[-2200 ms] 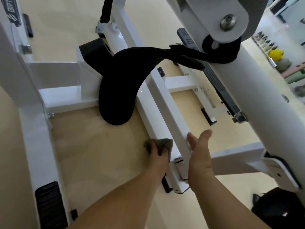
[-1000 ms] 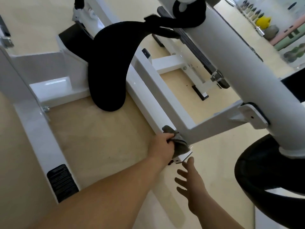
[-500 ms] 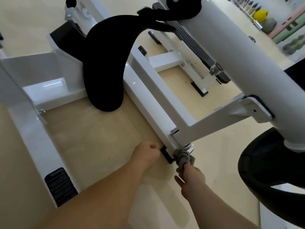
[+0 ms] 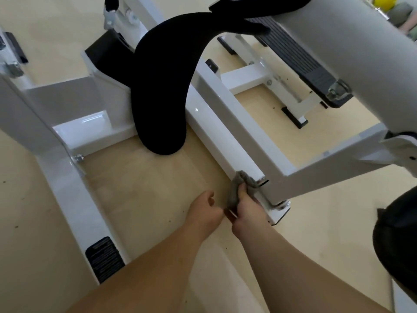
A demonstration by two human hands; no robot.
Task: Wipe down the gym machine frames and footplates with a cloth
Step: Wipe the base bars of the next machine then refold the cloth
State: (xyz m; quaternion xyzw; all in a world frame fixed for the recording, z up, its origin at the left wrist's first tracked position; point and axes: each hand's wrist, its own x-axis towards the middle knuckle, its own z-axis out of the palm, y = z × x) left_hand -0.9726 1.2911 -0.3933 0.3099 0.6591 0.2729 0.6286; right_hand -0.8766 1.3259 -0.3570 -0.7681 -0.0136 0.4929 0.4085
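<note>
Right hand (image 4: 246,210): cloth (image 4: 233,195) is gripped, pressed on white frame bar (image 4: 216,136) end, centre | left hand (image 4: 204,211): fingers curled, nothing held.

Person's left hand (image 4: 204,211) and right hand (image 4: 247,211), both bare, forearms bare along their visible length, side by side just below the near end of the white frame bar (image 4: 225,141)
</note>
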